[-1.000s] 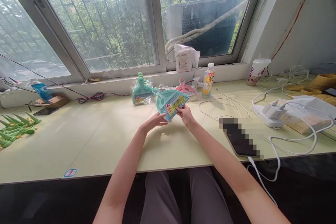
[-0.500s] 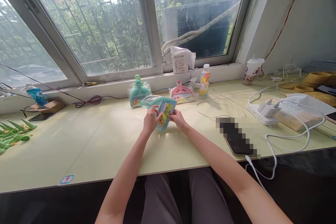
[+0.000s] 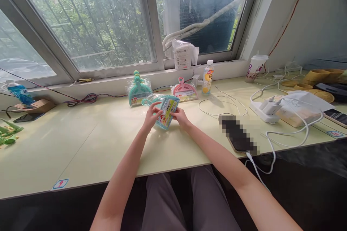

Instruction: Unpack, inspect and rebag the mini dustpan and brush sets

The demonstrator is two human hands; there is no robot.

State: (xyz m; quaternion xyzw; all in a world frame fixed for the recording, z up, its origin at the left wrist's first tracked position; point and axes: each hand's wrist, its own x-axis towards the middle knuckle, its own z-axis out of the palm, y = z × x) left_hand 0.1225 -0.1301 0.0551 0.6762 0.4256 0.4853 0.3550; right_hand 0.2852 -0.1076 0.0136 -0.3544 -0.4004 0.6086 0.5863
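Observation:
Between my hands is a small teal dustpan and brush set (image 3: 166, 112) in clear plastic wrap, with a colourful printed label facing me. Its handle points up and to the left, and it is tilted over the table. My left hand (image 3: 151, 116) grips its lower left side, thumb on the label. On the right edge, my right hand (image 3: 181, 118) pinches the pack between thumb and fingers. Behind it, a green wrapped dustpan set (image 3: 138, 88) leans against the wall below the sill. Nearby leans a pink wrapped dustpan set (image 3: 184, 88).
A juice bottle (image 3: 208, 77) stands right of the pink set. Further right are a phone (image 3: 240, 135) with a cable, a power strip (image 3: 264, 112), a paper cup (image 3: 255, 68) and loose white cables. Green plastic pieces (image 3: 9, 131) lie far left.
The teal pack has turned a little, so its label faces me more squarely. Both hands keep hold of it. The whole view has shifted slightly.

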